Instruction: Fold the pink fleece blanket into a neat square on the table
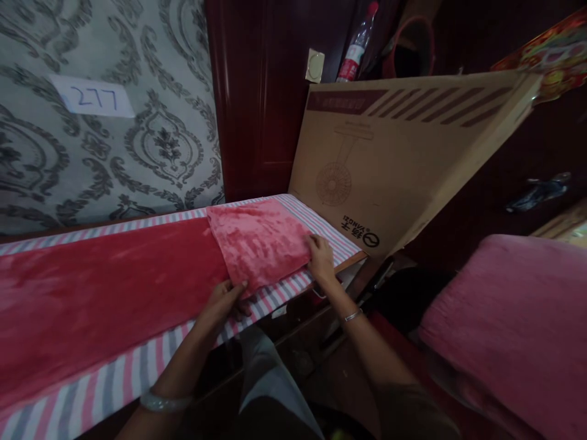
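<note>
A long strip of red plush cloth (114, 287) lies along a table, its far right end folded back over itself so a lighter pink face (261, 238) shows. My left hand (224, 299) pinches the near left corner of the folded end, thumb on top and other fingers beneath the edge. At the right side of the fold, my right hand (320, 256) grips the near right corner between thumb and fingers. Beneath the plush cloth is a striped pink, grey and white cloth (151, 360) that covers the table.
A large cardboard box (389, 153) leans at the table's right end. Behind it stands a plastic bottle (355, 52) with a red cap. A pink plush-covered seat (518, 330) is at right. Patterned wallpaper (169, 140) bears a paper (94, 98) marked 277.
</note>
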{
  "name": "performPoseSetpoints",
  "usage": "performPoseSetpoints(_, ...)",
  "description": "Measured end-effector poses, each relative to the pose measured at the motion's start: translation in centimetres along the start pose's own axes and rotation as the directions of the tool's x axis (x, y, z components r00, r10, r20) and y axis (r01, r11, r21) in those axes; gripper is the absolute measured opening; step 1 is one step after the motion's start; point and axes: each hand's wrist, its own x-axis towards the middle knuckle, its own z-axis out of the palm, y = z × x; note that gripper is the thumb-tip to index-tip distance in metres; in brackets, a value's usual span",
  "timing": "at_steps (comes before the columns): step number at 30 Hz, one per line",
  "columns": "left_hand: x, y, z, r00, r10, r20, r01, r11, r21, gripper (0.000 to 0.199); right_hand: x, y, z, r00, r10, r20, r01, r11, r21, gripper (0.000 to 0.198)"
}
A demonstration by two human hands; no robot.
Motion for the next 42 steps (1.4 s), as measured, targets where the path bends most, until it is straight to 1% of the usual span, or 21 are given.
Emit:
performPoseSetpoints(2,-0.2,0.0,0.0,0.999,0.032,0.010,-0.032,0.999,0.017,0.035,1.0,2.2,-0.5,0.990,0.134,0.035,-0.135,0.990,0.040,0.055)
performPoseSetpoints(4,-0.4,0.1,0.1,0.998,0.056,-0.001,-0.055,0.998,0.012,0.038,1.8,3.9,-0.6,0.957,0.277,0.087,-0.287,0.948,0.139,0.053)
performPoseSetpoints(5,-0.5,0.2,0.1,0.998,0.061,-0.004,-0.061,0.998,0.010,0.040,2.1,4.6,-0.5,0.937,0.329,0.118,-0.347,0.919,0.189,0.051)
performPoseSetpoints(7,-0.7,0.3,0.2,0.998,0.068,-0.002,-0.068,0.998,0.018,0.042,2.5,5.5,-0.1,0.907,0.384,0.172,-0.417,0.872,0.254,0.046)
performPoseSetpoints(11,-0.7,0.2,0.1,0.996,0.088,0.007,-0.088,0.996,0.025,0.043,2.7,6.3,0.5,0.905,0.366,0.217,-0.421,0.846,0.327,0.043)
performPoseSetpoints(16,-0.6,0.0,-0.2,0.996,0.087,-0.003,-0.087,0.996,-0.001,0.041,1.7,6.8,-0.4,0.921,0.310,0.237,-0.386,0.812,0.438,0.053)
performPoseSetpoints(18,-0.6,0.0,-0.2,0.996,0.084,0.001,-0.084,0.996,0.008,0.041,1.3,6.9,-0.8,0.921,0.312,0.234,-0.387,0.803,0.453,0.055)
performPoseSetpoints(20,-0.5,0.1,-0.1,0.997,0.077,0.008,-0.078,0.997,0.016,0.041,1.1,6.9,-0.9,0.913,0.347,0.216,-0.408,0.799,0.442,0.055)
performPoseSetpoints(22,-0.5,0.2,-0.1,0.998,0.057,0.009,-0.057,0.998,0.013,0.042,1.3,6.6,-0.7,0.896,0.408,0.176,-0.443,0.795,0.414,0.054)
performPoseSetpoints(25,-0.5,0.2,-0.2,0.999,0.044,-0.002,-0.044,0.999,-0.008,0.043,1.5,6.3,-0.3,0.849,0.518,0.104,-0.518,0.778,0.355,0.043)
performPoseSetpoints(27,-0.4,0.1,-0.2,0.999,0.052,-0.003,-0.052,0.998,-0.020,0.043,1.2,6.2,-0.4,0.813,0.579,0.070,-0.567,0.757,0.324,0.029)
performPoseSetpoints(29,-0.3,0.0,-0.3,0.999,0.053,0.000,-0.053,0.998,-0.026,0.042,0.4,6.1,-0.6,0.786,0.616,0.055,-0.600,0.737,0.313,0.009)
performPoseSetpoints(30,-0.2,-0.1,-0.3,0.999,0.051,0.003,-0.051,0.998,-0.027,0.041,-0.2,6.0,-0.7,0.777,0.627,0.055,-0.610,0.730,0.309,0.011)
performPoseSetpoints(31,0.0,-0.2,-0.3,0.999,0.048,0.004,-0.048,0.998,-0.028,0.040,-0.8,5.9,-0.8,0.773,0.632,0.065,-0.616,0.720,0.321,0.022)
performPoseSetpoints(32,0.1,-0.2,-0.3,0.999,0.044,0.004,-0.044,0.999,-0.031,0.038,-1.4,5.7,-0.8,0.773,0.628,0.090,-0.613,0.703,0.361,0.032)
performPoseSetpoints(34,0.3,-0.2,-0.3,1.000,0.027,0.000,-0.027,0.999,-0.043,0.035,-2.5,5.1,-0.6,0.796,0.586,0.150,-0.571,0.647,0.506,0.044)
performPoseSetpoints(36,0.4,-0.2,-0.4,1.000,0.006,-0.004,-0.006,0.998,-0.057,0.032,-3.1,4.3,-0.2,0.834,0.523,0.176,-0.501,0.584,0.639,0.046)
performPoseSetpoints(37,0.4,-0.1,-0.4,1.000,-0.002,-0.002,0.001,0.998,-0.063,0.031,-3.2,3.9,0.1,0.848,0.501,0.173,-0.472,0.568,0.674,0.043)
performPoseSetpoints(38,0.4,-0.1,-0.4,1.000,-0.006,-0.001,0.006,0.998,-0.068,0.030,-3.2,3.6,0.4,0.861,0.488,0.144,-0.445,0.585,0.678,0.039)
performPoseSetpoints(39,0.4,-0.1,-0.5,1.000,-0.007,-0.001,0.007,0.997,-0.071,0.030,-3.1,3.3,0.6,0.873,0.478,0.099,-0.415,0.620,0.666,0.033)
performPoseSetpoints(42,0.1,0.0,-0.6,1.000,0.011,0.006,-0.011,0.997,-0.071,0.031,-2.6,2.6,1.2,0.904,0.421,-0.072,-0.298,0.742,0.600,0.021)
